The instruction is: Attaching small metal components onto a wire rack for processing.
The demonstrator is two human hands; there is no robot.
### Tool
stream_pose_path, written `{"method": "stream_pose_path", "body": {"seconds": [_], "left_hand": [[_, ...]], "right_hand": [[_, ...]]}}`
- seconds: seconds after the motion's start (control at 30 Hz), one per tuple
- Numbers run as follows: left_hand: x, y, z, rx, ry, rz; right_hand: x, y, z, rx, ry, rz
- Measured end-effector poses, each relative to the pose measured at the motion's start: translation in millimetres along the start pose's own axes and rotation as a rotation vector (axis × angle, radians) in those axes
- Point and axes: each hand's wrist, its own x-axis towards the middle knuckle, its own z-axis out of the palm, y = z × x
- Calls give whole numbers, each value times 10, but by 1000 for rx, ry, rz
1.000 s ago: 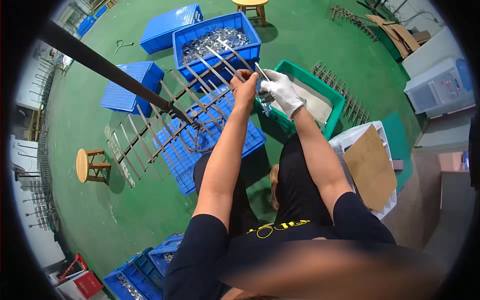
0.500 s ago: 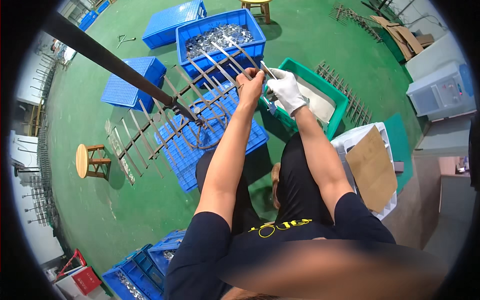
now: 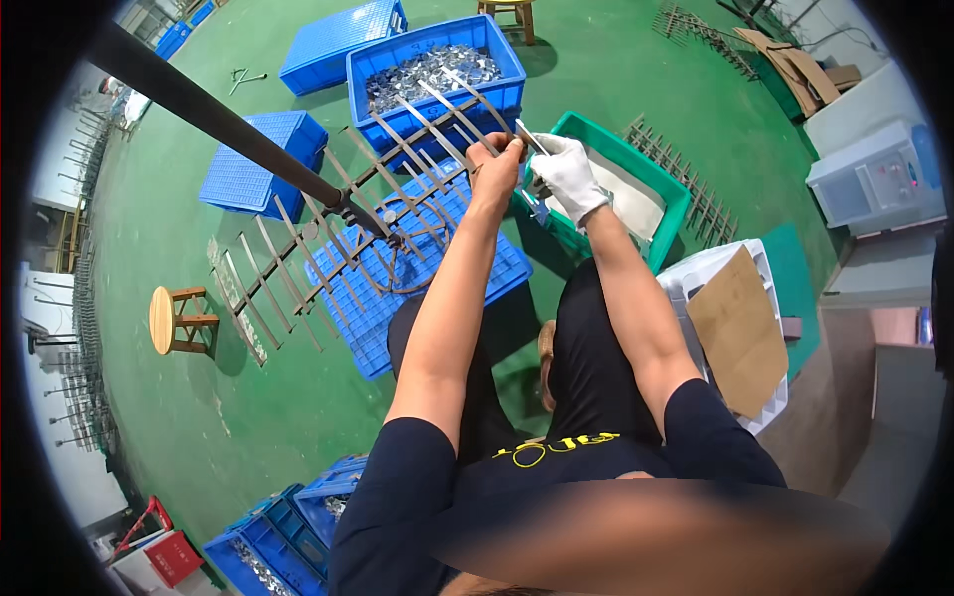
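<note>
A dark metal rack (image 3: 290,250) with many flat crosswise prongs slants across the middle, fixed to a thick dark pole (image 3: 224,117). My bare left hand (image 3: 494,171) is closed at the rack's far right end, thumb and fingers pinched together there. Right beside it, my right hand (image 3: 568,177), in a white glove, is closed on a light flat metal strip (image 3: 531,136). Whether that strip belongs to the rack I cannot tell. Below the gloved fingers is the near left side of a green tub (image 3: 678,214) with a pale sheet inside; small shiny pieces show there.
Beyond the rack stands a blue crate (image 3: 512,99) full of small shiny metal pieces. A blue lidded crate (image 3: 507,266) lies under the rack. A wooden stool (image 3: 169,320) is at left, a white crate with cardboard (image 3: 737,333) at right. More racks (image 3: 686,189) lie beyond the tub.
Both hands have stayed almost in place at the rack's end, shifting very slightly left with the whole view. Nothing has been let go.
</note>
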Motion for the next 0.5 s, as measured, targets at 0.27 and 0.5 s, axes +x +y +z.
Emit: {"method": "stream_pose_path", "body": {"seconds": [0.27, 0.5], "left_hand": [[-4, -5, -30, -31, -18, 13], [-49, 63, 30, -37, -26, 32]], "right_hand": [[-10, 2, 11, 117, -36, 32], [-79, -131, -75, 176, -37, 165]]}}
